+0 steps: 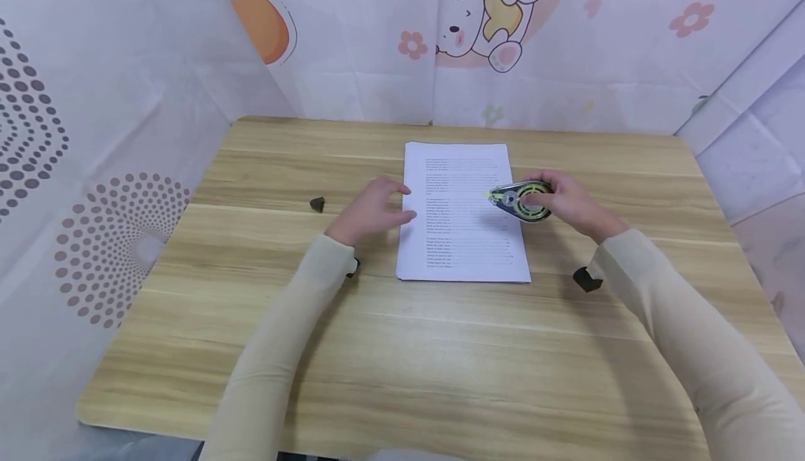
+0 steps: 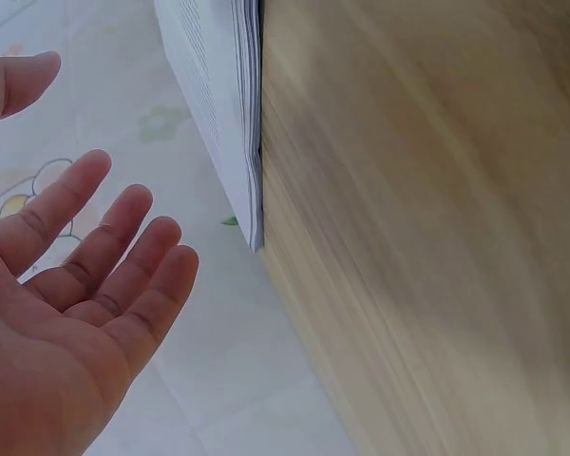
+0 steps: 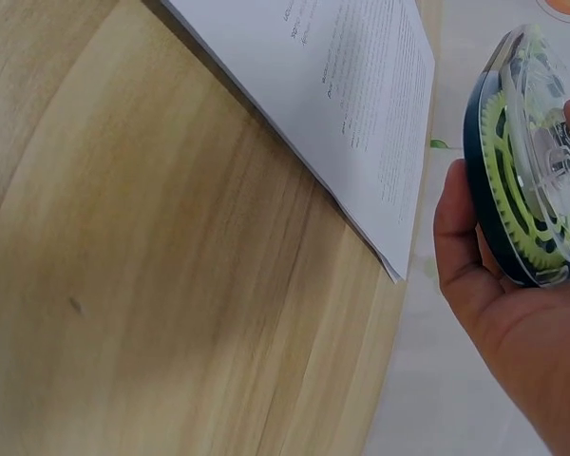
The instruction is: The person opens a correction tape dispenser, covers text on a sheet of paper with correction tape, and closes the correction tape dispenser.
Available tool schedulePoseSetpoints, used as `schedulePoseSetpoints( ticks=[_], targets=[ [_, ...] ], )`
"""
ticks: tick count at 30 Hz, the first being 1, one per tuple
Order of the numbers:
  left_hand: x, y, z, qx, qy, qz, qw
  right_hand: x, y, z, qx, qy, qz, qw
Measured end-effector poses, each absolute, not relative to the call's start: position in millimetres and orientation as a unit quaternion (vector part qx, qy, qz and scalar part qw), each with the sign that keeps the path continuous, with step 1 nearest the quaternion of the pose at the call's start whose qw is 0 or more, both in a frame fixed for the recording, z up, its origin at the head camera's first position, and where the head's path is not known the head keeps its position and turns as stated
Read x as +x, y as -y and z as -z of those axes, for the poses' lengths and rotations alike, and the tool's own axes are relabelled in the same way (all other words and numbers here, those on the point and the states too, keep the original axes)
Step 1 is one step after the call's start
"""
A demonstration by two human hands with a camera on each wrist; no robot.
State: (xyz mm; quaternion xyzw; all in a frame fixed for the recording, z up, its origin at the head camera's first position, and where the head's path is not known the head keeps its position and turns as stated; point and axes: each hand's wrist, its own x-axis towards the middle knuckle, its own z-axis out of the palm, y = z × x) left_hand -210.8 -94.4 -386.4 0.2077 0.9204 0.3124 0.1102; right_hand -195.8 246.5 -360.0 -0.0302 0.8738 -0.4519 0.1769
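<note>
A correction tape dispenser (image 1: 520, 200), with a clear case and yellow-green gear wheels, is held in my right hand (image 1: 569, 204), thumb on one face and fingers round the other side. Its tip points left, over the right part of a stack of printed paper (image 1: 465, 265). The right wrist view shows the dispenser (image 3: 513, 190) close up, raised beside the sheets (image 3: 361, 123). My left hand (image 1: 376, 209) is at the stack's left edge, thumb and fingers spread apart with nothing between them. In the left wrist view its fingers (image 2: 138, 285) are loosely extended, palm showing.
The wooden table (image 1: 377, 377) carries a small dark piece (image 1: 317, 204) left of the paper. Another dark object (image 1: 588, 279) shows by the right wrist. A printed curtain (image 1: 352, 42) hangs along the table's back edge.
</note>
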Motion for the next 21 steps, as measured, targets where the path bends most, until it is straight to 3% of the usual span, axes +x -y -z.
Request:
schedulePoseSetpoints(
  ticks=[21],
  targets=[
    [-207,75,389,0.246,-0.931,-0.236,0.13,-194,-247,361,-0.035,-0.867,0.466,0.175]
  ],
)
